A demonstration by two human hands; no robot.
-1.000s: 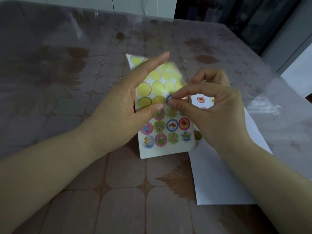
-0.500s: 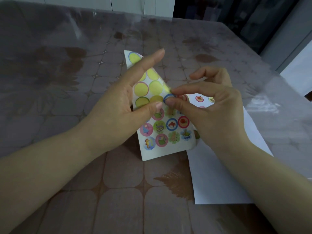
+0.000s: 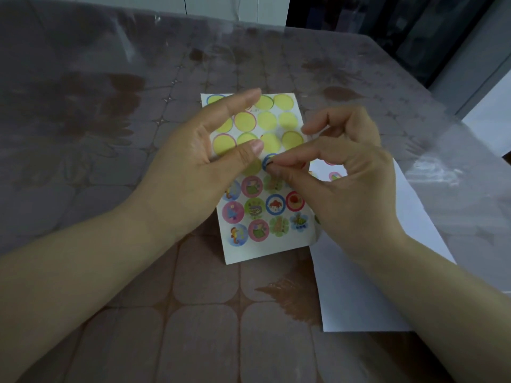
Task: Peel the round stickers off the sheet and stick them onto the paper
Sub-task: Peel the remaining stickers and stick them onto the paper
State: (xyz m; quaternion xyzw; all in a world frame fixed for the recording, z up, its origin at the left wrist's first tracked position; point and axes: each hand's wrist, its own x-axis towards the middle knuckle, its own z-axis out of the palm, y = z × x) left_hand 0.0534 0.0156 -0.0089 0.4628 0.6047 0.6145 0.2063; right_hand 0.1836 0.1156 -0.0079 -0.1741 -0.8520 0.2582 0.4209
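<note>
Blue-rimmed round sticker (image 3: 267, 161) sits pinched between the thumb and forefinger of my right hand (image 3: 351, 189), over the middle of the white rectangular sticker sheet (image 3: 265, 250). I cannot tell whether it has come free of the backing. The other fingers of that hand are curled up and away.

My left hand (image 3: 199, 172) is spread with its fingers straight over the sheet's left side, the thumb tip just beside the sticker. I cannot tell whether it presses the sheet.

The sheet lies on the brown tile-patterned table (image 3: 138, 327) under clear plastic. Its upper rows show yellow circles (image 3: 282, 102); its lower rows carry cartoon picture stickers (image 3: 275, 204).

Beside the sheet's right edge, under my right hand, lies the plain white paper (image 3: 359, 286), with a few stuck stickers (image 3: 334, 176) on its far part.
</note>
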